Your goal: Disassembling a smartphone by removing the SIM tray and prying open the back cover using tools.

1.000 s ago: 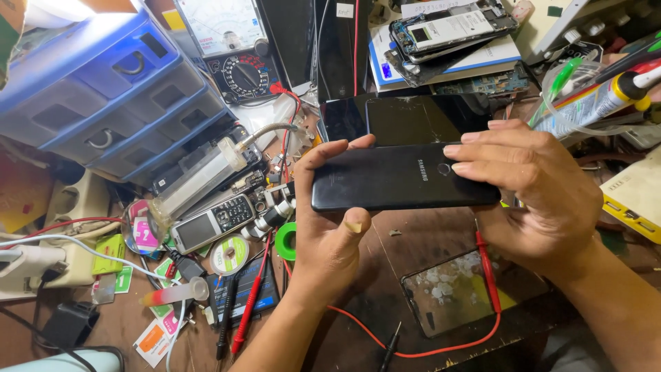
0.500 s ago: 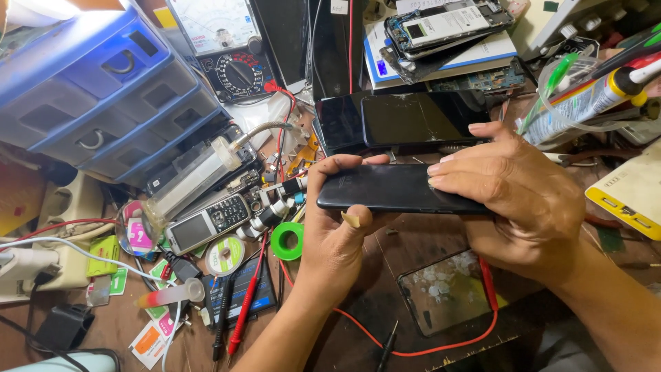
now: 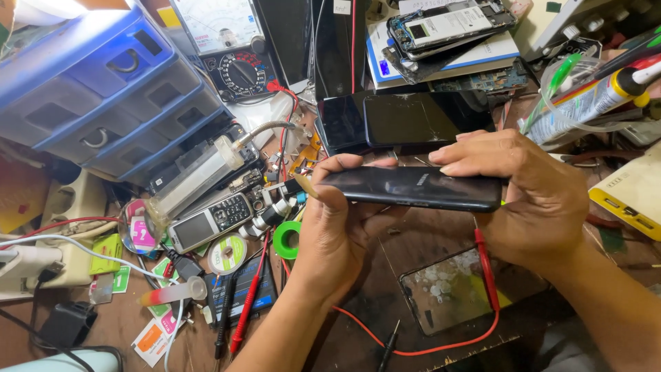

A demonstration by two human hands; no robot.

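Observation:
A black smartphone [image 3: 413, 187] is held back side up, tilted edge-on above a cluttered repair bench. My left hand [image 3: 337, 234] grips its left end, with a thin yellowish pick [image 3: 305, 184] between the thumb and the phone's edge. From the right, my right hand [image 3: 530, 196] clasps the other end, fingers laid over the top edge. Beneath the hands lies a cracked phone screen panel [image 3: 447, 289] and a red probe lead [image 3: 485, 269].
Blue parts drawers [image 3: 110, 96] stand at the back left beside an analog multimeter [image 3: 231, 48]. Two dark phones [image 3: 406, 120], an opened phone [image 3: 447, 27], a small keypad phone [image 3: 206, 222], a green tape roll [image 3: 286, 239], a glue tube [image 3: 592, 100] and a power strip [image 3: 62, 227] crowd the bench.
The phone has tilted from back-facing toward edge-on and dropped a little lower. The pick now shows at its left corner under my left thumb.

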